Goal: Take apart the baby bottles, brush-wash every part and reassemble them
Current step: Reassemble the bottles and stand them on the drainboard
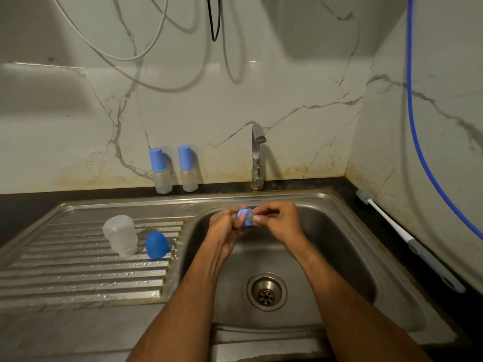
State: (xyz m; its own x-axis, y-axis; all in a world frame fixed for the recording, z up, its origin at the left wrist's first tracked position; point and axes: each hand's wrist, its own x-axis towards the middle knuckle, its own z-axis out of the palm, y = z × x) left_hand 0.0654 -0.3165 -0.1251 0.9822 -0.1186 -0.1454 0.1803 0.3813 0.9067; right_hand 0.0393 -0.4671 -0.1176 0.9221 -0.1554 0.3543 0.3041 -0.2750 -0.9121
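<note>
Nearest, the drain [266,291] is seen in the steel sink [339,231]. Above the basin, a small blue ring [245,217] with a grey part set in it is gripped in the curled fingers of the left hand [226,228], while its grey end is pinched by the right hand [279,220]. On the ribbed draining board [78,273] a clear bottle body [120,235] is stood upside down just beside a blue cap [156,244]. A long brush [407,239] is laid on the right counter. Farther back, two capped bottles [160,170] are stood against the wall, left of the tap [257,155].

Two capped bottles [174,170] stand behind the drainboard [78,278], left of the tap [257,155].
</note>
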